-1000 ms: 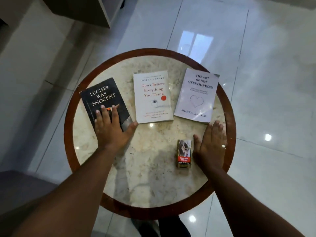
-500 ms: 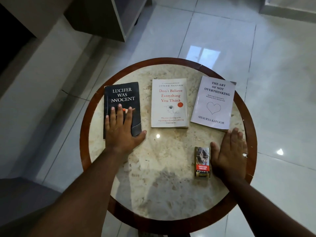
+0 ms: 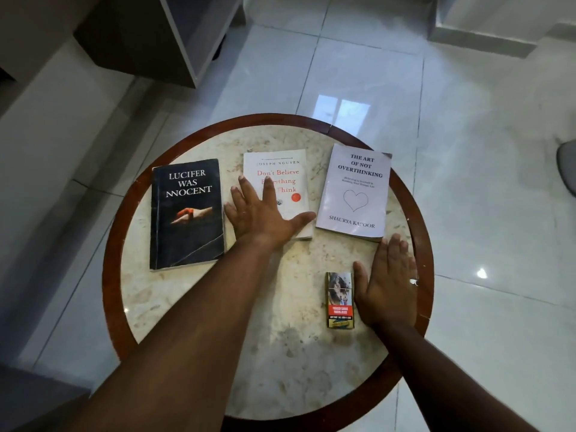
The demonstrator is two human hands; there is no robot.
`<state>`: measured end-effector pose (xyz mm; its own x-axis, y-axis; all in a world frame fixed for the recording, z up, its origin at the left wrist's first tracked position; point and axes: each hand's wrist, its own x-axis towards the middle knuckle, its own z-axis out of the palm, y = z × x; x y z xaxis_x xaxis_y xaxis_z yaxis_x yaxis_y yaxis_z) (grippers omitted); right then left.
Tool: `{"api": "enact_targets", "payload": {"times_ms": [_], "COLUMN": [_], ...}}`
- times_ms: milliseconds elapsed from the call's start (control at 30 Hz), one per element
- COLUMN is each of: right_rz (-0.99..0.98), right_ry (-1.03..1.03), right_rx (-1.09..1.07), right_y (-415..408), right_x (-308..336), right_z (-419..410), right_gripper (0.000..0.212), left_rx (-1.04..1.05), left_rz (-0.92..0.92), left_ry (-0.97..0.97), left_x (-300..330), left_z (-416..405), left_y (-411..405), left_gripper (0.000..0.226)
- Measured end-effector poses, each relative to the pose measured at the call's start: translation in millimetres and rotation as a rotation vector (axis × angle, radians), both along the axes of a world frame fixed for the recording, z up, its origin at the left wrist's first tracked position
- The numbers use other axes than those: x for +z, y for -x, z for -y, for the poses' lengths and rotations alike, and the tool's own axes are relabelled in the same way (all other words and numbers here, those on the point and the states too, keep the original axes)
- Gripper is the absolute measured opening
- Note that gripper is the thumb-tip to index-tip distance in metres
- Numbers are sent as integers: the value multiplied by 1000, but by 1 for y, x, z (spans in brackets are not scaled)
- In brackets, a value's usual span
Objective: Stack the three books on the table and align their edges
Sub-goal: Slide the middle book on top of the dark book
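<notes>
I read "LUCIFER WAS INNOCENT" book (image 3: 187, 213) at 9 o'clock | my left hand (image 3: 258, 213) flat, fingers spread, on "Don't Believe Everything You Think" book (image 3: 288, 169) | right hand (image 3: 388, 285) flat on table (image 3: 218, 307), holding nothing

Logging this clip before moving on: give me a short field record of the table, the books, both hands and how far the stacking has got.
surface: round marble table with a dark wood rim
books: three, flat, side by side, none stacked
left book: black book, uncovered
middle book: white book, partly under the left hand
right book: pale lilac book, untouched
right hand: right hand flat on the table, open, beside a small pack
progress: stacking not yet begun
</notes>
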<state>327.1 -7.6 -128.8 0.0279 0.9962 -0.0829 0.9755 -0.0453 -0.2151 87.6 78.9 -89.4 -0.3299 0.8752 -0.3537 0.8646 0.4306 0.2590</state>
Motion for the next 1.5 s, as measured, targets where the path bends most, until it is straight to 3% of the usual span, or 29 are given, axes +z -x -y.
{"api": "enact_targets", "payload": {"times_ms": [333,500,633,767,933,1133,1500], "right_rz": [-7,6,12,13,11,15,17], "right_ry": [-4,-7,8,21,36,12,-2], "right_rx": [-7,-4,-5,-8,-2,-9,14], "right_y": [0,1,1,2,3,0,5], "right_x": [0,0,2,3,5,7,4], "right_z": [0,0,0,1,1,2,3], "right_gripper": [77,77,77,76,77,78,80], "left_rx": [188,150,224,449,490,345,268], "left_rz": [-31,-52,105,290,208,-88,-151], "left_ry": [21,68,121,-31,-25,117,142], "left_x": [7,19,46,69,65,24,11], "left_z": [-17,-22,-26,-14,22,49,55], "left_y": [-21,-18,15,67,112,112,132], "left_gripper": [129,136,146,143,142,145,131]}}
